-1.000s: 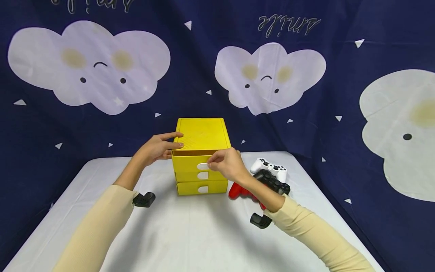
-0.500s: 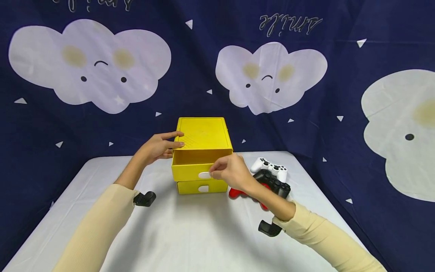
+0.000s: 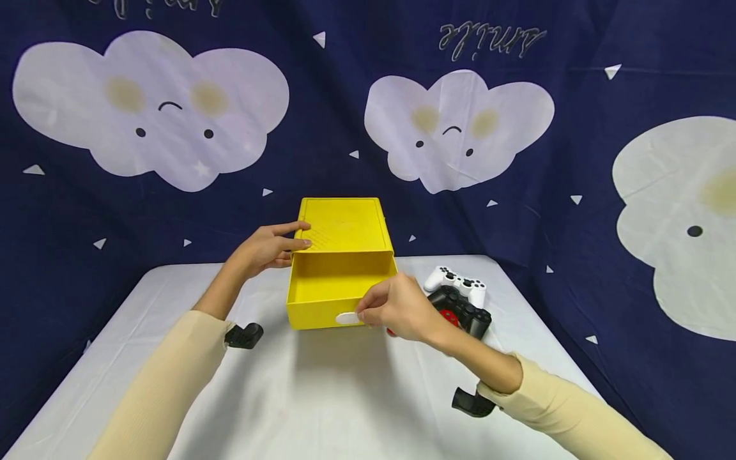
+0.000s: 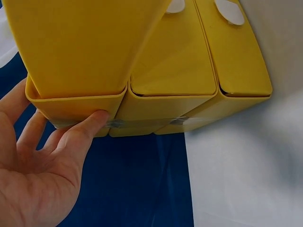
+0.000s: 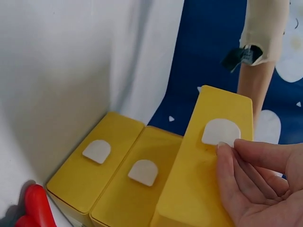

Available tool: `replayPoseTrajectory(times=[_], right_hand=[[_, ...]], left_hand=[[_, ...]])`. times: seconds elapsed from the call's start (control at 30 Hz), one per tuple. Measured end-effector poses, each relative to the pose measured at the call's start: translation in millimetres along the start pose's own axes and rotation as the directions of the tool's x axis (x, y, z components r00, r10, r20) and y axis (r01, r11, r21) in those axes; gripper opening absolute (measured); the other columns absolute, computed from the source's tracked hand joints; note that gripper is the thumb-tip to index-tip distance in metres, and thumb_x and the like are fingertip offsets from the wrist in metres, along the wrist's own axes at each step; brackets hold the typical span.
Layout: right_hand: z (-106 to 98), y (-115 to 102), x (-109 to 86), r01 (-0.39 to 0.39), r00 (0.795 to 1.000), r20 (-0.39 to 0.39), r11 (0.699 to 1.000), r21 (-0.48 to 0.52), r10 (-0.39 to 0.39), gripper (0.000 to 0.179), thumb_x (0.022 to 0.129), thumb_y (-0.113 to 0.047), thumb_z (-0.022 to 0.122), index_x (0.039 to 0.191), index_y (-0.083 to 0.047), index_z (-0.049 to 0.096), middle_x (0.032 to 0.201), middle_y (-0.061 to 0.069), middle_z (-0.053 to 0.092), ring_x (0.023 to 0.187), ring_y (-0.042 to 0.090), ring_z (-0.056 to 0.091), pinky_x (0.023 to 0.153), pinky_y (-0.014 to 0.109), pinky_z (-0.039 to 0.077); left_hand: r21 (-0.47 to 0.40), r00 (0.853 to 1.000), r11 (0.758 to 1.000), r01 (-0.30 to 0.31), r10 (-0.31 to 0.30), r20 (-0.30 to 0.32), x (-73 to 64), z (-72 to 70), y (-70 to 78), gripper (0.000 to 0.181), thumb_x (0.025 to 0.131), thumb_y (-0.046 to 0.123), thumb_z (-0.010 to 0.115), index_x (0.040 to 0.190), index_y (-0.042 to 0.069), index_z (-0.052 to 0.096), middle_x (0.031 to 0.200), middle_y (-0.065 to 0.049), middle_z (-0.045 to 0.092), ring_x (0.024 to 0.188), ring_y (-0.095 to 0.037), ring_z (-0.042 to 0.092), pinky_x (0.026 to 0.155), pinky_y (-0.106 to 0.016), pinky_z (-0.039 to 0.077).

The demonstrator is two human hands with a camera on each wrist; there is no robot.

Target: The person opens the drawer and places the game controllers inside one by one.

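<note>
Head view: the yellow cabinet (image 3: 347,225) has its top drawer (image 3: 316,313) jutting from the front. At the cabinet's top and side, the left hand (image 3: 261,253) presses, fingers extended — likely bracing it — while the right hand's (image 3: 402,310) fingertips pinch the drawer's white tab (image 3: 346,317).

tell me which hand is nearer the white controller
Right: the right hand pinches the white tab of the open top drawer, in front and left of the white controller. The left hand touches the left side of the yellow box, across it from the controller.
</note>
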State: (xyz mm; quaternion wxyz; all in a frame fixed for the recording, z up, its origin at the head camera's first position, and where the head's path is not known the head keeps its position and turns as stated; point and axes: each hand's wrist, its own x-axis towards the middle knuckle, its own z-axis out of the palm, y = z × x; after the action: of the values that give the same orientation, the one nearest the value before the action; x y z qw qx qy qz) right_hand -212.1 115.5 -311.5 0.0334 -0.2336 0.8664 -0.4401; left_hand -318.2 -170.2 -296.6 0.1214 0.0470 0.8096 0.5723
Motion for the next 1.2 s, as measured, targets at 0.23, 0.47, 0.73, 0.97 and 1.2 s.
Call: replayPoseTrajectory(times=[0.23, 0.47, 0.73, 0.97, 1.2], right_hand=[[0, -4, -9.2, 0.049, 0.998, 0.036, 0.999, -0.020, -0.048, 0.009, 0.081, -0.001, 0.076, 0.080, -0.009, 0.080, 0.069, 0.004, 0.074, 0.060, 0.014, 0.064, 0.057, 0.025, 0.050], [3, -3, -9.7, 0.068, 0.997, 0.047, 0.998, -0.009, -0.067, 0.008, 0.081, 0.000, 0.076, 0.081, -0.008, 0.080, 0.069, 0.005, 0.074, 0.061, 0.019, 0.067, 0.059, 0.026, 0.053], [5, -2, -8.3, 0.050, 0.996, 0.073, 0.999, -0.002, -0.050, 0.008, 0.082, -0.001, 0.076, 0.082, -0.008, 0.081, 0.070, 0.005, 0.074, 0.061, 0.014, 0.066, 0.060, 0.026, 0.054], [-6, -6, -7.7, 0.011, 0.985, 0.175, 1.000, -0.019, -0.008, 0.004, 0.086, -0.012, 0.079, 0.089, -0.013, 0.082, 0.072, 0.003, 0.074, 0.063, 0.014, 0.067, 0.063, 0.030, 0.057], [-29, -17, -7.6, -0.025, 0.975, 0.219, 0.998, -0.053, 0.036, 0.010, 0.088, -0.024, 0.080, 0.095, -0.017, 0.082, 0.081, 0.000, 0.077, 0.066, 0.019, 0.070, 0.060, 0.037, 0.059]], left_hand=[[-0.006, 1.000, 1.000, 0.011, -0.011, -0.015, 0.8, -1.8, -1.1, 0.065, 0.096, 0.027, 0.072, 0.155, 0.025, 0.045, 0.158, -0.012, 0.041, 0.122, -0.028, 0.057, 0.107, -0.045, 0.049], [-0.012, 1.000, 1.000, 0.010, -0.010, -0.011, 0.7, -3.1, -2.4, 0.064, 0.096, 0.027, 0.072, 0.154, 0.024, 0.045, 0.158, -0.012, 0.042, 0.117, -0.025, 0.058, 0.098, -0.036, 0.053], [-0.024, 1.000, 1.000, 0.019, -0.019, -0.016, -1.3, -3.8, -2.5, 0.062, 0.097, 0.026, 0.071, 0.153, 0.026, 0.047, 0.151, -0.009, 0.047, 0.102, -0.021, 0.056, 0.083, -0.028, 0.051], [-0.027, 1.000, 1.000, 0.013, -0.013, -0.014, 0.2, -2.7, -3.7, 0.063, 0.096, 0.027, 0.072, 0.154, 0.025, 0.046, 0.153, -0.011, 0.046, 0.104, -0.021, 0.056, 0.085, -0.029, 0.051], [-0.018, 1.000, 1.000, 0.009, -0.009, 0.001, 2.0, -1.3, -2.1, 0.064, 0.096, 0.028, 0.071, 0.155, 0.026, 0.044, 0.158, -0.010, 0.042, 0.116, -0.024, 0.058, 0.086, -0.027, 0.054]])
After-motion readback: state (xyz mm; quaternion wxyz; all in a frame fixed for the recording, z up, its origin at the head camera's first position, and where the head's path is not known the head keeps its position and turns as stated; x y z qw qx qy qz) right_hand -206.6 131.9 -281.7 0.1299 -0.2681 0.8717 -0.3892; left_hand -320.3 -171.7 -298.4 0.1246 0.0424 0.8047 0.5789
